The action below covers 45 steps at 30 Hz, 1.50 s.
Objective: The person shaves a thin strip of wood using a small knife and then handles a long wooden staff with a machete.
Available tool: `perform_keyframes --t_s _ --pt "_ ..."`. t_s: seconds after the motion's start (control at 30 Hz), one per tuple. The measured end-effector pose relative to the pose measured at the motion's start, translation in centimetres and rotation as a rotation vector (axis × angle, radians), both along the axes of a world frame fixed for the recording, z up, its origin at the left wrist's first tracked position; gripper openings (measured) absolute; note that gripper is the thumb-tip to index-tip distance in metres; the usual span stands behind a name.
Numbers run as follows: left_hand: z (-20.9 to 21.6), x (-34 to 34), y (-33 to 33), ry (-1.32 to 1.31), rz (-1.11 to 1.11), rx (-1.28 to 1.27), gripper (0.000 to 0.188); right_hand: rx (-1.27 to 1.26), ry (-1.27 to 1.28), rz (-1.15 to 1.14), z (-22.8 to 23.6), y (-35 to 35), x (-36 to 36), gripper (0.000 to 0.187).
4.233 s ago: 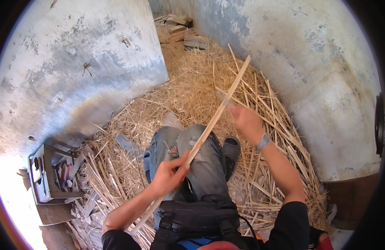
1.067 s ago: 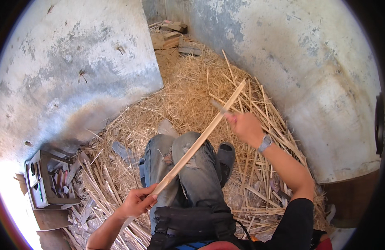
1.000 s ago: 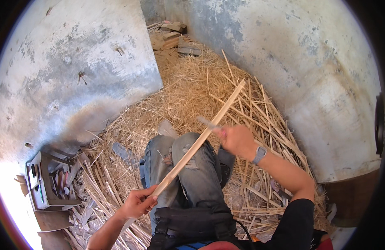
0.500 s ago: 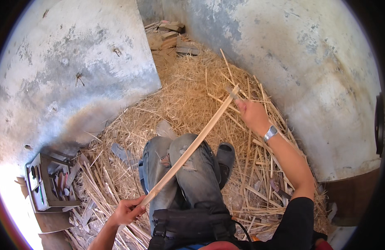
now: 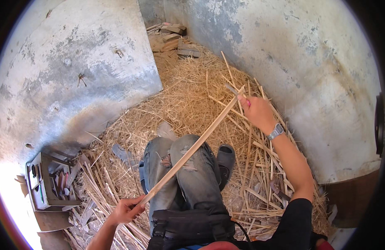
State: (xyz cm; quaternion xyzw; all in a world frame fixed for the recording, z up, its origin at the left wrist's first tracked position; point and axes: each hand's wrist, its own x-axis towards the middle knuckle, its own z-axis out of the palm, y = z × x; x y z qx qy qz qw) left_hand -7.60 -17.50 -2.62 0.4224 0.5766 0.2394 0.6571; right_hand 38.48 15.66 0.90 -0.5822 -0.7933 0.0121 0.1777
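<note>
Slanting away from the left grip (image 5: 128, 210), which pinches its lower part, a bamboo strip (image 5: 193, 151) runs up to the knife (image 5: 231, 88) clasped in the right grip (image 5: 259, 112).

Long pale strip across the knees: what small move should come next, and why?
Probably bring the knife along the pale strip toward the left hand: the right hand holds the knife near the strip's far tip, with little length beyond it, while the left hand grips the strip lower down.
</note>
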Motion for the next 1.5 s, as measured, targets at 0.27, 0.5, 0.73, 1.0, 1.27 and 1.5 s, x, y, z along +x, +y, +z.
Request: perform_keyframes --t_s 0.27,0.5,0.73,1.0,1.27,1.5 --pt "0.3 0.1 -0.1 0.079 -0.058 0.108 0.042 -0.091 0.155 0.022 -3.2 -3.1 -1.3 0.067" --pt "-0.1 -0.4 0.6 0.041 -0.093 0.065 0.045 0.155 0.108 -0.096 -3.6 0.2 3.0 0.071" --pt "-0.6 -0.1 0.6 0.100 -0.068 0.185 0.042 -0.115 0.545 -0.020 -3.8 0.1 1.8 0.062" --pt "-0.7 1.4 1.4 0.547 -0.195 0.732 0.050 -0.101 0.737 -0.094 -3.4 0.4 1.5 0.050" --pt "-0.2 1.9 1.0 0.782 -0.281 0.833 0.057 0.133 0.647 -0.179 -4.8 0.7 1.1 0.048" --pt "0.7 2.1 1.1 0.734 -0.305 0.821 0.057 0.063 0.664 -0.019 -8.0 -0.9 -3.4 0.052"
